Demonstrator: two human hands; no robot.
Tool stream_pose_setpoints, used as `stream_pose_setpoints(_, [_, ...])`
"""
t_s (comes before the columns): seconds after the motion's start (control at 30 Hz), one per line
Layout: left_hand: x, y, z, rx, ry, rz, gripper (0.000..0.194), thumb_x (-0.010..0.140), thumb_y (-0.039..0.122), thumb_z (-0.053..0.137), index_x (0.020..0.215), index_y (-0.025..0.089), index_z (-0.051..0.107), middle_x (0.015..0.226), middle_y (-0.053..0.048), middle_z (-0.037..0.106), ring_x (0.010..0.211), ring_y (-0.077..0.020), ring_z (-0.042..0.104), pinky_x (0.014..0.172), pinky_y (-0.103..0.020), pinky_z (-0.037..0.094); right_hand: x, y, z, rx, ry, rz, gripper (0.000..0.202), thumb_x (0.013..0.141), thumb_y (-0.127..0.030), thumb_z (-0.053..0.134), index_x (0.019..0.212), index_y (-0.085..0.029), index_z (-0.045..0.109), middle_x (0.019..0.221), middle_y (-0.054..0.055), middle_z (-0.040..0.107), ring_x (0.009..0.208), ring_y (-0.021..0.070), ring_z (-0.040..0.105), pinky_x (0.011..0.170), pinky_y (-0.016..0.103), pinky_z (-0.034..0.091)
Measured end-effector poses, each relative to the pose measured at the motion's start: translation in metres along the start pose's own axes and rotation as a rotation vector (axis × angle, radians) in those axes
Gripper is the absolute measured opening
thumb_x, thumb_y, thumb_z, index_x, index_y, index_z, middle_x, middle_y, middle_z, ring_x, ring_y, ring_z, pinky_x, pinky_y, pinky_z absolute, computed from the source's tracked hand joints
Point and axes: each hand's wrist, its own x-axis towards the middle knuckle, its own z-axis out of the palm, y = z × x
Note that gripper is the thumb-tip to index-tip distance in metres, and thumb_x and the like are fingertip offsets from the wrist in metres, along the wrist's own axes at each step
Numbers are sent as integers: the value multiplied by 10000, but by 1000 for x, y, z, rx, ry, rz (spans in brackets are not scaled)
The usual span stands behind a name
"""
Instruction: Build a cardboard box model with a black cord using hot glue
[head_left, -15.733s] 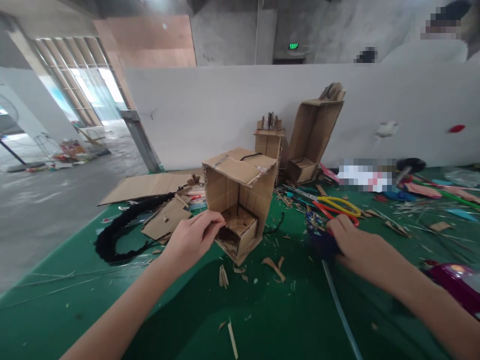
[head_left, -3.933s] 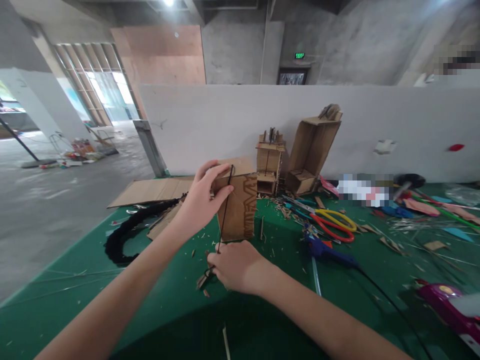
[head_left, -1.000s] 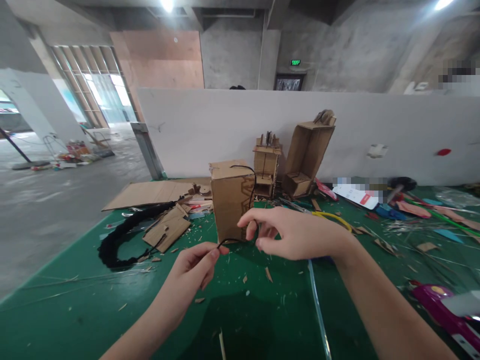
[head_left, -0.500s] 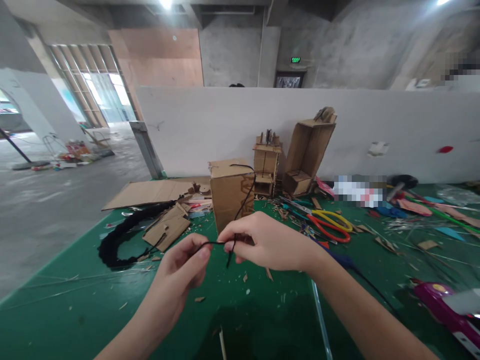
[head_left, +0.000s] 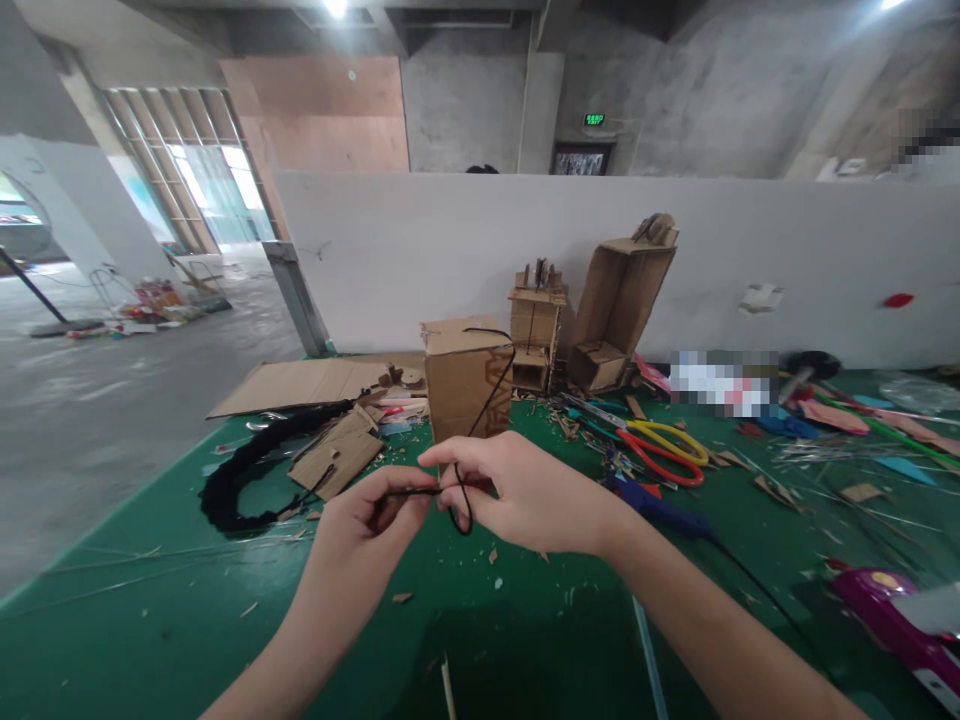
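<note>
Both my hands pinch a thin black cord (head_left: 490, 393) over the table, their fingertips nearly touching. My left hand (head_left: 379, 525) is closed on one stretch of it, which runs level between the thumb and forefinger. Closed on the cord as well, my right hand (head_left: 510, 495) has a small loop hanging under its fingertips. From there the cord rises across the front of an upright cardboard box (head_left: 459, 385) and over its top edge. The box stands just behind my hands. Its lower part is hidden by my right hand.
Red-and-yellow-handled scissors (head_left: 664, 450) and a blue glue gun (head_left: 664, 510) lie to the right. A black braided bundle (head_left: 225, 490) and cardboard scraps (head_left: 337, 455) are at left. Two cardboard structures (head_left: 536, 325) stand by the white partition (head_left: 390, 240). A purple device (head_left: 892, 620) sits front right.
My left fingertips have moved right to meet my right ones. The cord's loose end below my right fingers now shows as a rounded loop.
</note>
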Motion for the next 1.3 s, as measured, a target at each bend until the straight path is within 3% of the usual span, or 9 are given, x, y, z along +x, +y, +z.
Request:
stream_pose_setpoints(0.23, [8,-14,-12,240,-90,97,183,778,342,523,851,185,583,619,24,519,519,-115,424,473,-207,320,-8,2,-13,-216,-25,-2,336,798,-89,421,1068,-181,599,819,35,668,654,117,567,560,218,384])
stream_pose_setpoints(0.37, [26,-34,-35,467,-3,181,173,789,350,489,823,189,540,575,35,494,493,-123,413,482,-222,303,-17,3,-30,-302,-76,56,321,797,-103,428,1045,-179,616,803,30,671,648,118,566,556,221,370])
stream_pose_setpoints(0.6, [56,-49,-81,713,193,21,243,841,400,371,903,199,494,693,-17,562,626,-186,536,562,-252,367,-38,7,-60,-496,-105,316,311,834,-194,414,1066,-222,620,782,20,659,590,123,537,500,240,325])
stream_pose_setpoints(0.67, [56,-44,-84,870,156,9,240,865,391,335,860,211,494,715,-35,587,669,-208,563,581,-265,361,-41,7,-63,-493,-110,355,277,841,-216,412,1010,-240,630,794,11,660,559,115,525,475,240,312])
stream_pose_setpoints(0.87, [44,-34,-63,1161,-133,115,420,880,488,320,683,207,562,738,-69,615,704,-242,591,530,-275,317,-36,0,-60,-355,-147,272,266,855,-193,417,1030,-211,617,888,23,674,712,127,599,573,230,398])
stream_pose_setpoints(0.93, [37,-31,-52,1076,-171,263,342,887,404,341,950,213,617,989,-97,622,851,-259,599,611,-288,384,-34,-2,-58,-291,-173,243,273,857,-171,413,1048,-198,606,900,23,672,721,122,609,591,225,419])
stream_pose_setpoints(1.03, [23,-15,-32,753,-303,304,476,874,315,386,1349,293,368,1298,-88,488,1088,-267,534,800,-331,430,-31,-3,-55,-204,-195,204,278,859,-145,407,1062,-179,594,901,34,667,721,125,618,611,230,438])
stream_pose_setpoints(1.2, [0,22,12,-16,-537,28,450,849,385,456,1258,198,451,1108,-109,609,1007,-211,585,813,-294,464,-27,-5,-49,-177,-182,134,250,856,-145,428,1030,-177,605,823,25,666,704,128,608,611,234,435])
stream_pose_setpoints(1.3, [-3,26,30,-53,-507,-20,305,842,392,480,1019,162,575,664,-16,597,633,-146,574,616,-247,448,-26,-6,-48,-176,-163,124,225,850,-150,438,978,-178,621,801,24,668,693,130,606,598,235,430])
